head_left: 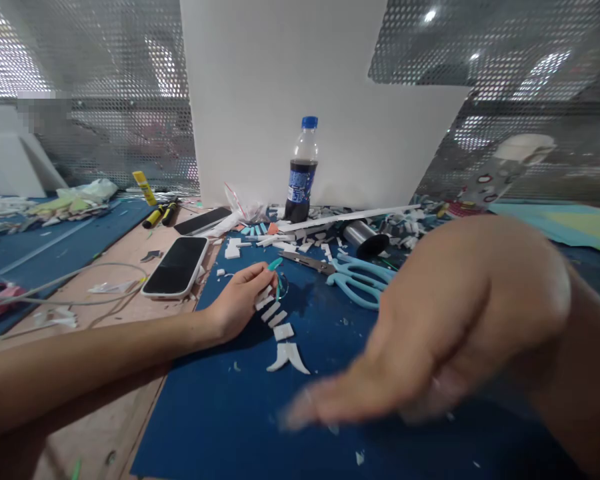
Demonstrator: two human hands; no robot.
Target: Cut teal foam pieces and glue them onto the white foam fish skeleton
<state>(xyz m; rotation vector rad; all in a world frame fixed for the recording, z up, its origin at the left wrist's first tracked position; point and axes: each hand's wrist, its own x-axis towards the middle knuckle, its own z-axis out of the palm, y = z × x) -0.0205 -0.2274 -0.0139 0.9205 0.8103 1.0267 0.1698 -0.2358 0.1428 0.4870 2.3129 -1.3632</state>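
My left hand (245,293) is closed, its thumb and fingers pinching the upper end of a strand of small white flat pieces (275,315). A forked, tail-shaped white piece (289,358) forms the lower end, over the blue mat (220,407). A teal piece (275,264) sticks out at the fingertips, with a thin teal loop beside it. Large and close to the camera, my right hand (430,333) is smeared by motion above the mat's right side. Its fingers point left and down; whether they hold anything cannot be made out.
Light blue-handled scissors (357,280) lie behind my right hand, near a wire spool (364,238). White scraps, a cola bottle (301,173) and a white board (290,73) stand farther back. A phone (177,268) and a cable (80,270) lie left; a patterned cup (500,173) is at right.
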